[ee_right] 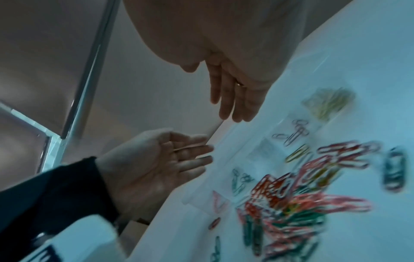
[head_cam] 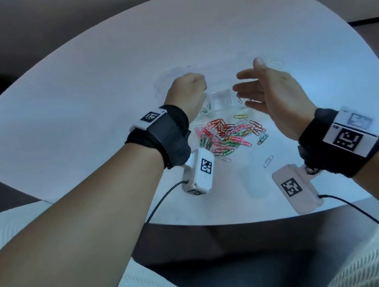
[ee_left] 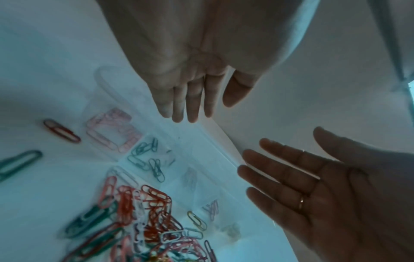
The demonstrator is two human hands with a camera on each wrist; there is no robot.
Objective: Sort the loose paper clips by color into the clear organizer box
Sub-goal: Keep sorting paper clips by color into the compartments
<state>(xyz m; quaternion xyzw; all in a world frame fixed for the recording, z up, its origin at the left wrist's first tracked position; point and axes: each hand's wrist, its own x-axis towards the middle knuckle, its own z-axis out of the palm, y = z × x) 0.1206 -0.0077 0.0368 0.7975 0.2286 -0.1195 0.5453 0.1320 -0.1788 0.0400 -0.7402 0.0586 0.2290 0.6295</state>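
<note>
The clear organizer box [head_cam: 222, 99] lies on the white table beyond a heap of mixed coloured paper clips [head_cam: 230, 136]. My left hand [head_cam: 187, 91] hovers at the box's left part and my right hand [head_cam: 262, 91] over its right part, palms facing each other. Both hold nothing. In the left wrist view my left hand [ee_left: 186, 99] has straight fingers above the box [ee_left: 197, 150], whose compartments hold pink clips [ee_left: 112, 127] and teal clips [ee_left: 147, 159]. In the right wrist view my right hand [ee_right: 235, 102] hangs above a compartment of yellow clips [ee_right: 329, 102].
The round white table [head_cam: 100, 95] has its near edge just below my wrists. A single pale clip [head_cam: 268, 160] and a yellow clip [head_cam: 240, 116] lie apart from the heap. A red clip [ee_left: 61, 131] and a green clip [ee_left: 17, 163] lie left of the box.
</note>
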